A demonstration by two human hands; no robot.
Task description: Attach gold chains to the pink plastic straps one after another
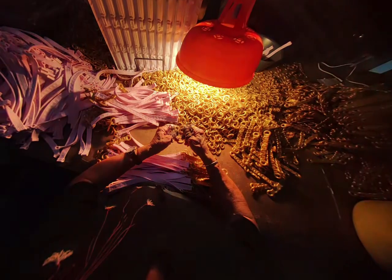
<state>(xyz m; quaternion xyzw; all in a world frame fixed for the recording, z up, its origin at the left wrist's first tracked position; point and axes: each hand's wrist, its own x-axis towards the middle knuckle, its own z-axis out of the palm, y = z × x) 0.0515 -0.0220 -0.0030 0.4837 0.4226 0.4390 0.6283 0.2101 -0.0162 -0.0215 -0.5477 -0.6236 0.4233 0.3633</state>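
Observation:
My left hand [163, 136] and my right hand [196, 140] meet at the front edge of a heap of gold rings [211, 112]. The fingers of both are closed in a pinch, with dark wrapping on some fingertips. A few small gold rings [179, 138] show between the fingertips; exactly how each hand grips them is hard to see. Under my forearms lies a bundle of pale pink straps [165, 171], with gold rings at its right end. Another bundle of pink straps [143, 106] lies just beyond my left hand.
A red lamp [220, 53] hangs low over the heap. Behind stands a ribbed translucent panel [143, 22]. More pink straps [43, 88] pile up at left. Linked gold ring strips [265, 149] lie at right, and a yellow rounded shape [375, 231] is at lower right.

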